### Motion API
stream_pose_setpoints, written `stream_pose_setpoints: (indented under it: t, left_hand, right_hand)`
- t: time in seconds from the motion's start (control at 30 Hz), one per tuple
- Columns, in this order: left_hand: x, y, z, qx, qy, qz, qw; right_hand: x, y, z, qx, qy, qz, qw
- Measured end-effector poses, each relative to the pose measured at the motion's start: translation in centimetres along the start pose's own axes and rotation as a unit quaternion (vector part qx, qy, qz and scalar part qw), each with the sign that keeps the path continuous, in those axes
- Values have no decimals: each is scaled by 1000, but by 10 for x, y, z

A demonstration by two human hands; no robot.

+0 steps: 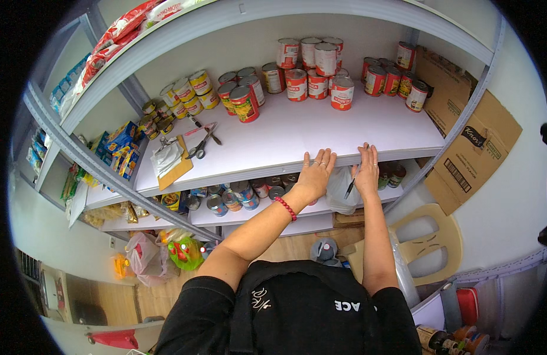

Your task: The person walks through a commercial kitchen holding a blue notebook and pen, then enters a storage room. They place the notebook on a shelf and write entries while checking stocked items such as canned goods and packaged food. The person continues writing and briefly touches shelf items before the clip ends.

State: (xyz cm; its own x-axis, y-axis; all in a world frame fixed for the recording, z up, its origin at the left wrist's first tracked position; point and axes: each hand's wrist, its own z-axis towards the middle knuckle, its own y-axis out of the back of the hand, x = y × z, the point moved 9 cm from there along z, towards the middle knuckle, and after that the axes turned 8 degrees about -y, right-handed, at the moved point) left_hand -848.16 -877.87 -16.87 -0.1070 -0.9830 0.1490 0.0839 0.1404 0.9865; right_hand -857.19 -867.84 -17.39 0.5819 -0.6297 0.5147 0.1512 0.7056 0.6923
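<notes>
My left hand [315, 175] rests palm down over the front edge of the white shelf [273, 146], its fingers a little apart and holding nothing. It has rings and a red bead bracelet at the wrist. Just to its right, my right hand [366, 173] reaches the same edge with fingers extended. A dark pen [351, 184] is held at its thumb and points down. Beyond the hands stand red and white Alaska cans [342, 94], some stacked in two layers. Farther left are fruit-pictured cans [244, 104] and yellow and white cans [199, 82].
Scissors [204, 144], a marker [194, 120] and a clipboard with papers [169, 159] lie at the shelf's left. Below are more cans [242, 191] and a white plastic bag [342, 191]. Flattened cardboard [473, 146] leans at right, above a beige plastic chair [428, 244]. Bags [144, 257] stand on the floor.
</notes>
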Motion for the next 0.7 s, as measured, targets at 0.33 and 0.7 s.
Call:
stream_pose_setpoints:
  t: [0.33, 0.7]
  left_hand:
    - [1, -3, 1, -12, -1, -11, 1000]
    - [3, -7, 1, -4, -2, -19, 1000]
  right_hand:
    - [4, 3, -1, -11, 17, 11, 1000]
    - [5, 0, 0, -12, 36, -4, 999]
